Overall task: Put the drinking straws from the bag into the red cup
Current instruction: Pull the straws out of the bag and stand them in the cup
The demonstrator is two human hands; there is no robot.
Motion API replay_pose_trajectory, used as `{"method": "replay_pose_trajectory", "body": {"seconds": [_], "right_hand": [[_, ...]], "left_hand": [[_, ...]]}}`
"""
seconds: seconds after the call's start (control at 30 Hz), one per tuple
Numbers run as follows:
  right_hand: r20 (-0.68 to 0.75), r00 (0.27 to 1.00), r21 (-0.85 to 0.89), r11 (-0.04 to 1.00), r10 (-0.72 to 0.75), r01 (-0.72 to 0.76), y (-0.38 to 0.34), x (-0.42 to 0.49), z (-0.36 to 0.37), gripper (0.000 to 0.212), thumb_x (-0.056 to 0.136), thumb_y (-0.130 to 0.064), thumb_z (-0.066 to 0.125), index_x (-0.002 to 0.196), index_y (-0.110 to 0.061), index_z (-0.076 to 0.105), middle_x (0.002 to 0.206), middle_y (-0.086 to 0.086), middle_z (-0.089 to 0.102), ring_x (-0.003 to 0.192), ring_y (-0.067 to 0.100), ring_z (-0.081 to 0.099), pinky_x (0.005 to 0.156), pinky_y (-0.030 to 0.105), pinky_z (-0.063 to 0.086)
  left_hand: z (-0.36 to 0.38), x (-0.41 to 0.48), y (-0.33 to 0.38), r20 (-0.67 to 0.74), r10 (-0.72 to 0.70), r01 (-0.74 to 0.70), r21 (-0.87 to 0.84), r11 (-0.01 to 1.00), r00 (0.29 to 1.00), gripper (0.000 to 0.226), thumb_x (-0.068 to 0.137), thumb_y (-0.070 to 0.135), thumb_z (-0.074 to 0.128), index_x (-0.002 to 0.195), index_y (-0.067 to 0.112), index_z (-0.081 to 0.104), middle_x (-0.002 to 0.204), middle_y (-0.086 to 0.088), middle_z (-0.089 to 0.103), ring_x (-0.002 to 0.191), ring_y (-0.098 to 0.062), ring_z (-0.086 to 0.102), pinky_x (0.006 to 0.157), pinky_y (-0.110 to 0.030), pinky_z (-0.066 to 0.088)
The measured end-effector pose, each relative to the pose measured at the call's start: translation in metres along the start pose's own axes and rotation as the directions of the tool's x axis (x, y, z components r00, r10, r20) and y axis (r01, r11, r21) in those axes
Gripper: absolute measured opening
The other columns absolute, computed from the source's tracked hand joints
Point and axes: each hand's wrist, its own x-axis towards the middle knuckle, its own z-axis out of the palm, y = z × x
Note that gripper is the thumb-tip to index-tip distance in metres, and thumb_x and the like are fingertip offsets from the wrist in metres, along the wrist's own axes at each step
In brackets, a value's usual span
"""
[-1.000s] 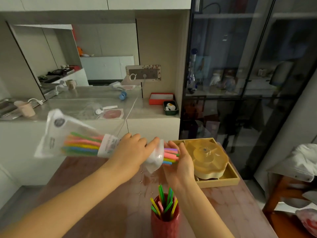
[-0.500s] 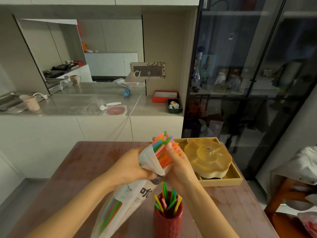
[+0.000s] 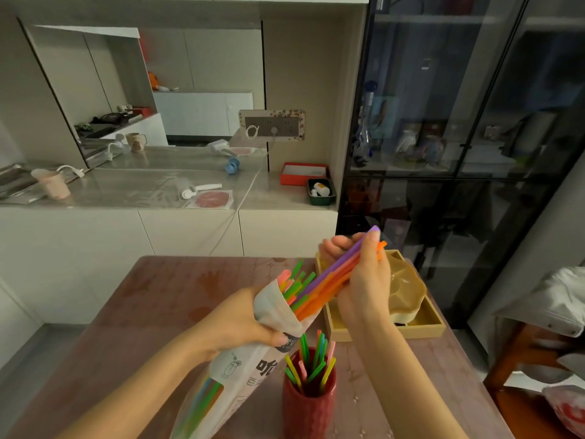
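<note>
L hand [image 3: 240, 324] is clenched round the neck of the bag [image 3: 253, 369], mouth tilted up, prob. so the rest don't spill. Red cup [image 3: 308, 403] stands just under it on the table [image 3: 152, 299], near the front edge, w/ a few straws in. R hand [image 3: 367, 286] grasps a purple-orange bunch of straws [image 3: 329, 277], half out, angled up-right. Wooden tray [image 3: 424, 331] crowds the right; free room is upward, then down to the cup.
</note>
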Motion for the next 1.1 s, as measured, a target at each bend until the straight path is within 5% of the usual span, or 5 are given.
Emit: {"method": "replay_pose_trajectory", "body": {"seconds": [0.13, 0.3, 0.57, 0.8, 1.1], "right_hand": [[-0.067, 0.994, 0.151, 0.986, 0.087, -0.076, -0.012, 0.01, -0.001, 0.026, 0.09, -0.04, 0.057, 0.088, -0.014, 0.053, 0.056, 0.0, 0.05, 0.044, 0.008, 0.047, 0.049, 0.024, 0.046], [0.087, 0.984, 0.083, 0.983, 0.154, -0.161, 0.003, -0.005, -0.001, 0.035, 0.069, -0.033, 0.071, 0.09, -0.01, 0.055, 0.059, 0.001, 0.057, 0.055, 0.015, 0.055, 0.068, 0.035, 0.05], [-0.03, 0.999, -0.224, 0.974, -0.027, 0.02, 0.001, -0.012, 0.005, 0.039, 0.098, -0.039, 0.04, 0.075, -0.015, 0.06, 0.091, 0.007, 0.076, 0.097, 0.021, 0.069, 0.095, 0.04, 0.048], [-0.081, 0.98, 0.046, 0.982, -0.182, 0.186, -0.046, 0.006, -0.004, 0.037, 0.096, -0.04, 0.046, 0.067, -0.018, 0.045, 0.049, -0.007, 0.037, 0.042, 0.007, 0.034, 0.044, 0.021, 0.035], [-0.125, 0.969, 0.187, 0.954, -0.214, 0.235, -0.09, 0.017, -0.046, 0.041, 0.094, -0.044, 0.049, 0.063, -0.018, 0.044, 0.047, -0.008, 0.029, 0.041, 0.006, 0.024, 0.04, 0.02, 0.025]], "left_hand": [[0.003, 0.0, -0.004, -0.046, 0.016, -0.015, 0.023, 1.0, 0.999, 0.038, 0.056, 0.013, 0.082, 0.09, 0.025, 0.069, 0.09, -0.003, 0.075, 0.085, -0.015, 0.07, 0.08, -0.037, 0.056], [0.007, 0.007, -0.004, -0.126, 0.044, -0.034, 0.08, 0.996, 0.991, 0.038, 0.051, 0.019, 0.078, 0.088, 0.02, 0.068, 0.087, -0.005, 0.074, 0.082, -0.017, 0.069, 0.08, -0.048, 0.055], [0.006, 0.003, -0.008, -0.095, 0.059, -0.053, 0.071, 0.996, 0.994, 0.041, 0.058, 0.014, 0.085, 0.09, 0.031, 0.066, 0.09, 0.006, 0.074, 0.082, -0.006, 0.068, 0.08, -0.033, 0.055], [-0.005, -0.002, -0.025, -0.118, 0.068, -0.05, 0.153, 0.987, 0.991, 0.047, 0.058, 0.017, 0.084, 0.097, 0.031, 0.061, 0.09, 0.005, 0.07, 0.082, -0.003, 0.064, 0.071, -0.023, 0.05], [-0.02, -0.009, -0.047, -0.224, 0.038, 0.003, 0.18, 0.984, 0.974, 0.048, 0.061, 0.008, 0.083, 0.096, 0.031, 0.059, 0.088, 0.004, 0.069, 0.081, 0.003, 0.061, 0.063, -0.014, 0.042]]}}
